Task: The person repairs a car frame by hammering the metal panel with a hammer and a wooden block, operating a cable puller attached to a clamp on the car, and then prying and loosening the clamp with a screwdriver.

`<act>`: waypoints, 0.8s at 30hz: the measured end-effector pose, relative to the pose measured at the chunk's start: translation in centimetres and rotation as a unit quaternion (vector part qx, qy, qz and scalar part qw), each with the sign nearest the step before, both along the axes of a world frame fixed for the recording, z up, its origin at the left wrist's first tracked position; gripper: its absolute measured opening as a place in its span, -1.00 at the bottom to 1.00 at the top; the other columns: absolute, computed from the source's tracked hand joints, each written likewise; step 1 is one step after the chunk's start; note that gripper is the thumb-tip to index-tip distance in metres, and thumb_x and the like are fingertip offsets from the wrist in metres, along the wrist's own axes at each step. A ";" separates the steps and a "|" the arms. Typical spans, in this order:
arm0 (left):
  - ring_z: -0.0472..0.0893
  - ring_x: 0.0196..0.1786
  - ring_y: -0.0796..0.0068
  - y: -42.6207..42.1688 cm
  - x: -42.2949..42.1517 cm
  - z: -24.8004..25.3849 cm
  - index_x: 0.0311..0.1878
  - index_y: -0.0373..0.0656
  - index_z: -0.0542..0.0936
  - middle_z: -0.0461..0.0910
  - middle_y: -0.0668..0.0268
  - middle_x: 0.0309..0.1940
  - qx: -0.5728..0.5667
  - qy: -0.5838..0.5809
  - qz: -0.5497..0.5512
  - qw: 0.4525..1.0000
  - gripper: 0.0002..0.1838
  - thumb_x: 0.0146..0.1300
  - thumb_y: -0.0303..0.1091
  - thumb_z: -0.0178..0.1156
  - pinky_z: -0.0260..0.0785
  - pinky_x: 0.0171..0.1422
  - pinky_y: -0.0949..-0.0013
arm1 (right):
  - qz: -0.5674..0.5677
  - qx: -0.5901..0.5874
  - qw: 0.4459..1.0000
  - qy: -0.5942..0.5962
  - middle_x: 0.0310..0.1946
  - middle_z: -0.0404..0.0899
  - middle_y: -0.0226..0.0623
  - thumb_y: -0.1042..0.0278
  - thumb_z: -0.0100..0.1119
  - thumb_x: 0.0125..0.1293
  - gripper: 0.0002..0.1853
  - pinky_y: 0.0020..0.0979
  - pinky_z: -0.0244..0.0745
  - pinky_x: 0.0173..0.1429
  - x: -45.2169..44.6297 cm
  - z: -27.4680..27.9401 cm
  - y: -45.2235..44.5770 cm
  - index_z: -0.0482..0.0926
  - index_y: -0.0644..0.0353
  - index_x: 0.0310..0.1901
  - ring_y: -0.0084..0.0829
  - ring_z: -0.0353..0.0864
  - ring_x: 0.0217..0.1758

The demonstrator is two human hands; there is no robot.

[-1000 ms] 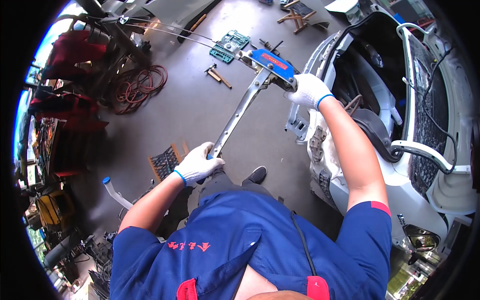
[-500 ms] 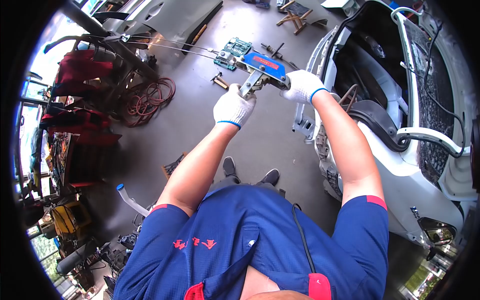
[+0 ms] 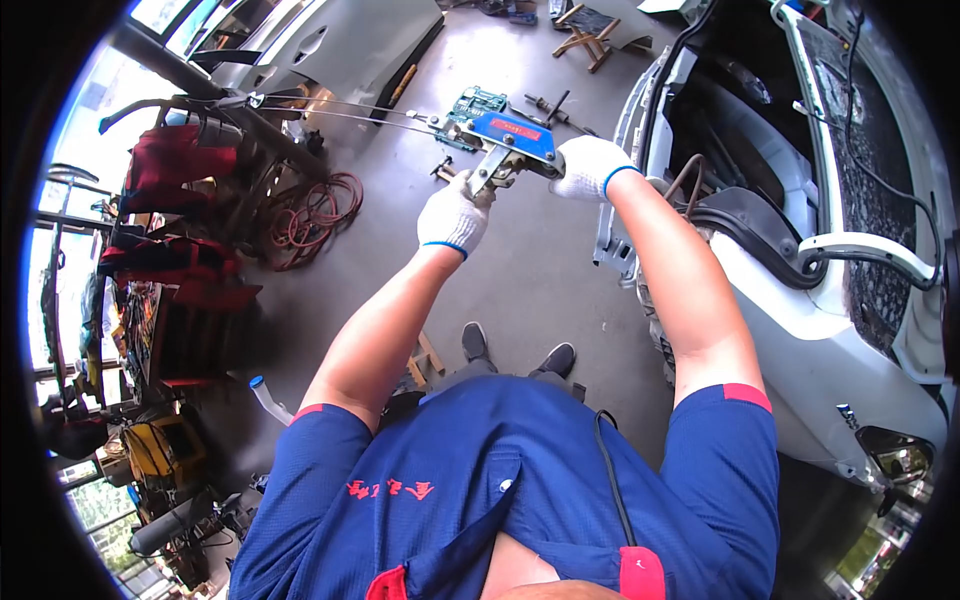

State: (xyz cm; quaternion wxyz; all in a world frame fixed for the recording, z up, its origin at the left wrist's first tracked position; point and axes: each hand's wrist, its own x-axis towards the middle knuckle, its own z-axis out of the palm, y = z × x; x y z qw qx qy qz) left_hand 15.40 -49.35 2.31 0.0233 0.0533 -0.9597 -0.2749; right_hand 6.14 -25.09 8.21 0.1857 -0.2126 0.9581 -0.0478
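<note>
Cable puller, angular blue-painted metal

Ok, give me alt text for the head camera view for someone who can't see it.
A gloved left hand grips the metal lever of a blue cable puller while the gloved right hand holds its end; cables stretch away to the left. A white car stands on the right.
</note>
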 end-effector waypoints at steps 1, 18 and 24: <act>0.80 0.03 -0.19 0.7 0.4 -0.4 0.38 -0.01 0.64 0.83 -0.06 -0.08 0.009 -0.010 0.016 1.000 -0.49 0.54 0.08 0.23 0.63 0.15 -0.13 | -0.002 -0.003 1.000 -0.002 -0.06 0.86 0.01 0.04 0.33 0.21 -0.61 -0.13 0.73 0.24 0.0 -0.1 0.0 0.87 0.12 -0.09 -0.03 0.85 0.06; 0.85 -0.05 0.10 13.6 2.1 -1.2 0.28 -0.49 0.42 0.78 -0.06 -0.12 0.290 -0.098 0.220 0.926 -0.39 0.37 -0.17 0.29 0.72 0.10 0.15 | 0.034 -0.017 0.999 0.027 0.02 0.84 0.05 -0.09 0.35 0.17 -0.51 -0.10 0.72 0.31 -0.4 -1.5 0.8 0.88 0.10 -0.04 0.02 0.83 0.15; 0.68 -0.33 0.36 16.2 12.8 1.6 0.38 -0.18 0.38 0.65 0.15 -0.19 0.669 -0.171 0.197 0.696 -0.56 0.59 -0.25 0.24 0.69 -0.18 0.21 | 0.029 -0.012 0.999 0.043 0.04 0.85 -0.01 -0.09 0.29 0.23 -0.53 -0.10 0.72 0.30 0.1 -1.1 1.2 0.88 0.05 -0.01 -0.02 0.84 0.16</act>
